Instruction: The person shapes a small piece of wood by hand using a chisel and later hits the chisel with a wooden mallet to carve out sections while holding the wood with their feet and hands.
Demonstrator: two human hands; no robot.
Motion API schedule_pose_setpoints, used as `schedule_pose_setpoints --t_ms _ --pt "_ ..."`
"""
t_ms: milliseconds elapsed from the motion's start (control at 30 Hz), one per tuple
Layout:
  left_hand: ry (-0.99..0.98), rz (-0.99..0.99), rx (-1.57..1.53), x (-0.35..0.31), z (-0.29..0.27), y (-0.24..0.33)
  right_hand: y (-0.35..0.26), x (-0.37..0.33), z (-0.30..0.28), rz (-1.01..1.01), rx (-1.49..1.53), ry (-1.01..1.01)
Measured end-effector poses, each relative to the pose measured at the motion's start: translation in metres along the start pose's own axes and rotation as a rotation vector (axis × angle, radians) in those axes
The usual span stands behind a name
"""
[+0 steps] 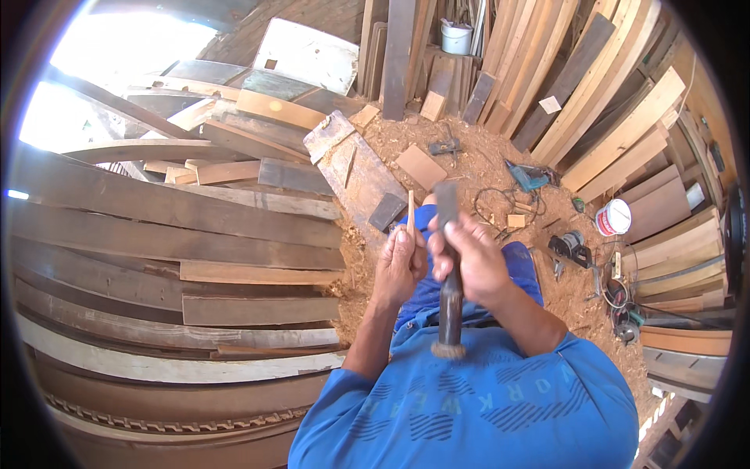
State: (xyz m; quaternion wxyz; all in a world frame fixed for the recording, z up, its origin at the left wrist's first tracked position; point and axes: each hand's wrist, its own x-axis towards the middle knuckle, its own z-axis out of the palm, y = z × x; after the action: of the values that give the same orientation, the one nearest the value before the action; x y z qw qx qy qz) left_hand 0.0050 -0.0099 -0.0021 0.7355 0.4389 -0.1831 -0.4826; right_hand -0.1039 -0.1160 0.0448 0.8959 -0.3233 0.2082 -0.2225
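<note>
My left hand [400, 264] is closed round a slim, pale strip of wood [411, 208], whose tip points up above the fingers. Just to its right, my right hand [474, 259] grips a broad chisel [451, 311]. The flat blade rises above my fingers, slightly blurred, while the dark handle with its worn, light-coloured end hangs below toward my shirt. Strip and blade stand side by side, with a small gap between them. Both hands are over my blue-trousered lap.
Stacked planks [117, 234] fill the left side; upright boards [519, 55] lean at the back. On the shaving-strewn floor lie a wide board [363, 172], a teal power tool [529, 178], a grey power tool [570, 247] and cords. A white bucket [613, 217] stands at right.
</note>
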Motion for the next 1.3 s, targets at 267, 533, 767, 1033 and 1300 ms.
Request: schedule_pose_setpoints --t_ms 267,533,767,1033,1300 --pt "0.186 0.109 0.183 0.006 -0.003 0.014 0.019 -0.031 0.029 0.351 0.047 -0.206" --pt "0.132 0.154 0.408 -0.009 0.015 0.02 0.009 -0.042 0.025 0.302 -0.071 -0.191" --pt "0.251 -0.21 0.241 -0.06 -0.003 -0.046 -0.035 -0.06 0.022 -0.124 -0.108 -0.227" --pt "-0.016 0.058 -0.189 0.005 0.007 0.007 -0.009 -0.024 0.015 0.14 0.009 -0.141" --pt "0.078 -0.023 0.238 0.011 0.001 0.013 0.008 -0.033 0.02 0.376 0.083 -0.208"
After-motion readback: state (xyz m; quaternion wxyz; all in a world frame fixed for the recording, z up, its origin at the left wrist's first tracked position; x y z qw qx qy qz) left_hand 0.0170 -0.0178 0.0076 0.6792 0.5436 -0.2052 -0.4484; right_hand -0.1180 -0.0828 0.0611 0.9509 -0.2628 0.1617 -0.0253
